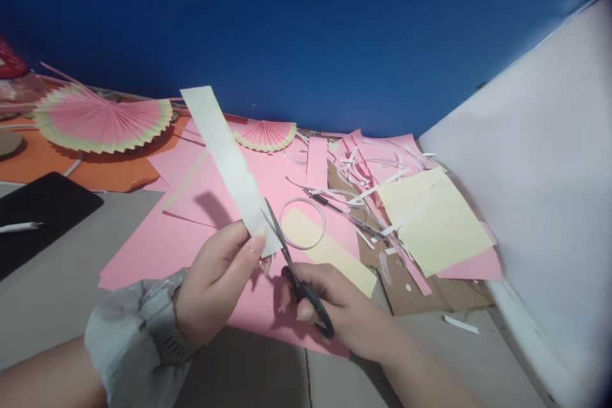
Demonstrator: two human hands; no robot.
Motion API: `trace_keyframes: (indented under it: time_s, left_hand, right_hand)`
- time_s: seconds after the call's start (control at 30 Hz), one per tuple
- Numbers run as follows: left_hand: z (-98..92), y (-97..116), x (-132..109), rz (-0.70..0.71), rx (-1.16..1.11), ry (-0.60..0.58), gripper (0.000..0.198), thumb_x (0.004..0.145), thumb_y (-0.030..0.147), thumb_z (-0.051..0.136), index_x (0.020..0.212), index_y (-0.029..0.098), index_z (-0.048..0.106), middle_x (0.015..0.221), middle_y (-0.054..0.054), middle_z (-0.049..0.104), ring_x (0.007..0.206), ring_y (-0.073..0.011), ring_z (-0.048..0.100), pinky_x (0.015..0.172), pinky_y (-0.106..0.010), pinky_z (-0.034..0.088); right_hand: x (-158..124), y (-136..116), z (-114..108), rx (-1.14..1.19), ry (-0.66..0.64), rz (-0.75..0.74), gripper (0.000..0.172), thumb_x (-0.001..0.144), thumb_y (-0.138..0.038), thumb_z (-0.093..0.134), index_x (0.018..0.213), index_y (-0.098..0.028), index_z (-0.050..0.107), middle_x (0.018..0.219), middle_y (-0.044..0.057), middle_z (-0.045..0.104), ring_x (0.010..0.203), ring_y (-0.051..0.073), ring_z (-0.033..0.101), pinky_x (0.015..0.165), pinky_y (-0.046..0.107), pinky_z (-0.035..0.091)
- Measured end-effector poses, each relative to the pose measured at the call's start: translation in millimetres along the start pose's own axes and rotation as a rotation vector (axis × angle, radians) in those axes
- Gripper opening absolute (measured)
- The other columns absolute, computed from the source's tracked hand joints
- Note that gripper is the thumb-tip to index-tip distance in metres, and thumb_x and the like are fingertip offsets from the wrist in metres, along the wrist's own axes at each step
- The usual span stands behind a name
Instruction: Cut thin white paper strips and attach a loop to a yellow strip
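My left hand (222, 277) pinches the lower end of a pale paper strip (224, 156), which slants up and to the left with a greenish-yellow edge. Black-handled scissors (310, 299) sit in my right hand (339, 306), fingers in the loops. Their blades point up and lie against the strip's right edge near its lower end; whether they cut into it I cannot tell. Beneath both hands spread large pink paper sheets (138, 245). A white ring (282, 224) and a pale yellow strip (335, 255) lie just beyond the scissors.
Two pleated pink paper fans (108, 118) with yellow-green rims rest toward the back. At right, cardboard (430, 296) holds paper scraps, a pen (329, 204) and a yellow sheet (440, 223). A black flat object (48, 217) lies left. A blue wall (306, 32) closes the back.
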State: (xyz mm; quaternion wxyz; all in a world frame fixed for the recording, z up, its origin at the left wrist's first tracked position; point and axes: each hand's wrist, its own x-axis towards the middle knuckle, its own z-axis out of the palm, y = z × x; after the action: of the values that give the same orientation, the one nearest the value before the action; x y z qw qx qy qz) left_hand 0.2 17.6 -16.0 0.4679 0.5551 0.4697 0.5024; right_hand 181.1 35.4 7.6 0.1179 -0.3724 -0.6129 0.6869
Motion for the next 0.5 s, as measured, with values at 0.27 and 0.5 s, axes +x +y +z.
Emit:
trace_keyframes:
  time_s: [0.27,0.5]
  left_hand:
    - [0.0,0.1,-1.0,0.003,-0.011,0.003,0.025,0.093,0.031,0.039,0.074,0.020,0.050,0.064,0.004,0.045,0.057,-0.0088,0.043,0.051,-0.019,0.038]
    - [0.5,-0.5,0.8,-0.020,-0.028,-0.001,0.028,0.093,0.032,0.038,0.070,0.020,0.047,0.064,0.004,0.045,0.058,-0.0090,0.043,0.053,-0.020,0.037]
  right_hand:
    - [0.5,0.7,-0.3,-0.005,0.012,0.000,0.039,0.076,-0.051,0.061,0.073,-0.014,0.051,0.067,-0.002,0.047,0.063,0.010,0.043,0.056,0.021,0.033]
    - [0.6,0.3,2.2,0.047,0.007,-0.003,0.032,0.079,-0.044,0.061,0.072,-0.014,0.050,0.065,-0.003,0.047,0.058,0.008,0.042,0.054,0.020,0.034]
